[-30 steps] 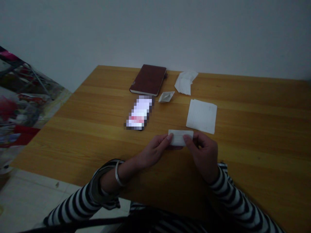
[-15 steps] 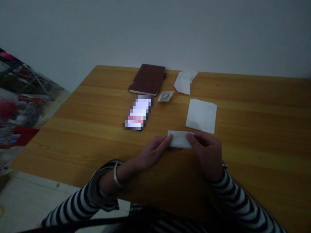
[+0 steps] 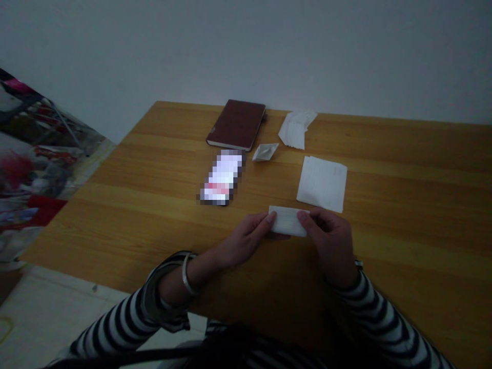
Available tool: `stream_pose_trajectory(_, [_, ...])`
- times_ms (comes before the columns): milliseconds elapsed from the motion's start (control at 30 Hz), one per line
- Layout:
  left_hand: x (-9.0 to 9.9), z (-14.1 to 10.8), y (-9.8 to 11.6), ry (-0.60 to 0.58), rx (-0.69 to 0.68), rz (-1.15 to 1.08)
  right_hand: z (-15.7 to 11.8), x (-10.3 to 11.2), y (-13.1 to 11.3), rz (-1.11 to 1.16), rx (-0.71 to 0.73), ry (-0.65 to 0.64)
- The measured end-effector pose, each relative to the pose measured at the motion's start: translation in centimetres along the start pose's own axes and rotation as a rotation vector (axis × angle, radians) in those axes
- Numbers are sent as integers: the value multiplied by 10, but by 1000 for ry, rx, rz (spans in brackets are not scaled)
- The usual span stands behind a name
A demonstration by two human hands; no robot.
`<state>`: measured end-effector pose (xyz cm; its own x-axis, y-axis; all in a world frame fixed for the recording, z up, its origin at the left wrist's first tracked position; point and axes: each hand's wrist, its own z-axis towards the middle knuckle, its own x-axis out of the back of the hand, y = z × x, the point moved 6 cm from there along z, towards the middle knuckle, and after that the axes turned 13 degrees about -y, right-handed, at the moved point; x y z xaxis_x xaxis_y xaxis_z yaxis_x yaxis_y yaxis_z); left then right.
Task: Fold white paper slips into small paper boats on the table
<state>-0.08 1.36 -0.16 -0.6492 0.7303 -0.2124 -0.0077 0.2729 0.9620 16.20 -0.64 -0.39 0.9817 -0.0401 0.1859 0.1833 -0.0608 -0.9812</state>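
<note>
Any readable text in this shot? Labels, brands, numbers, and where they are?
None legible.
Pixelated rectangular item: obscured, unreadable.
White paper sheet: faint marks, too small to read.
Dark red notebook: no readable cover text.
Folded paper strip: nothing readable.

6 o'clock: two hands (image 3: 246, 238), one paper strip (image 3: 287, 221). 12 o'clock: one notebook (image 3: 236, 125), one paper boat (image 3: 265, 152), one slip stack (image 3: 295, 129), one sheet (image 3: 322, 184), one blurred object (image 3: 222, 177).

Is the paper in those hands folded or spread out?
Folded, apparently: the paper is a strip between the left hand and right hand, narrower than the flat sheet.
</note>
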Motion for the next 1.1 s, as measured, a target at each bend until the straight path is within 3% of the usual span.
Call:
stream_pose_trajectory(100, [-1,0,0,-55,18,140,4,-1,-8,-233,91,-161])
stream_pose_trajectory(267, [-13,-2,-5,-291,71,378,0,-18,-13,-583,221,-655])
stream_pose_trajectory(333, [-17,-2,-7,-348,94,387,-3,-21,-12,-638,265,-739])
stream_pose_trajectory(433, [-16,0,-6,-288,71,286,-1,-20,-13,-576,297,-699])
stream_pose_trajectory(567, [2,1,-2,22,-47,116,5,-9,-18,-440,331,-417])
stream_pose_trajectory(667, [14,-2,5,183,-168,152,4,-3,-22,-454,384,-261])
stream_pose_trajectory(900, [14,-5,12,185,-163,315,-6,-8,-30,-623,500,-215])
stream_pose_trajectory(1100, [13,-2,2,249,-60,213,-13,-16,-30,-732,579,-161])
